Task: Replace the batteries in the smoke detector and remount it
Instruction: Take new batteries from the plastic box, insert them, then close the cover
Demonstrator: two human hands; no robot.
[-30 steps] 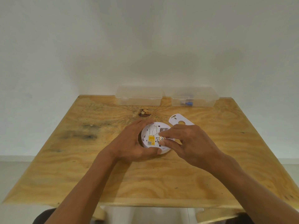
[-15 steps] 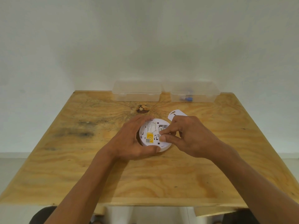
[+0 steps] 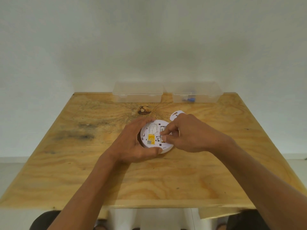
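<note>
The round white smoke detector (image 3: 152, 130) lies back side up at the middle of the wooden table (image 3: 66, 171), showing a yellow label and a battery bay. My left hand (image 3: 132, 143) wraps around its left and near rim, holding it down. My right hand (image 3: 187, 133) reaches in from the right, thumb and forefinger pinched on a small battery (image 3: 162, 136) at the bay. Most of the battery is hidden by the fingertips. A white mounting plate (image 3: 176, 114) lies just behind my right hand, partly covered by it.
Two clear plastic boxes stand at the table's far edge against the wall: a left box (image 3: 137, 93) and a right box (image 3: 197, 93) with small blue items inside. A dark knot (image 3: 143, 111) marks the wood behind the detector.
My right hand has brought the battery from above the detector down into the battery bay and its fingers have closed in over it. My left hand stays on the rim.
</note>
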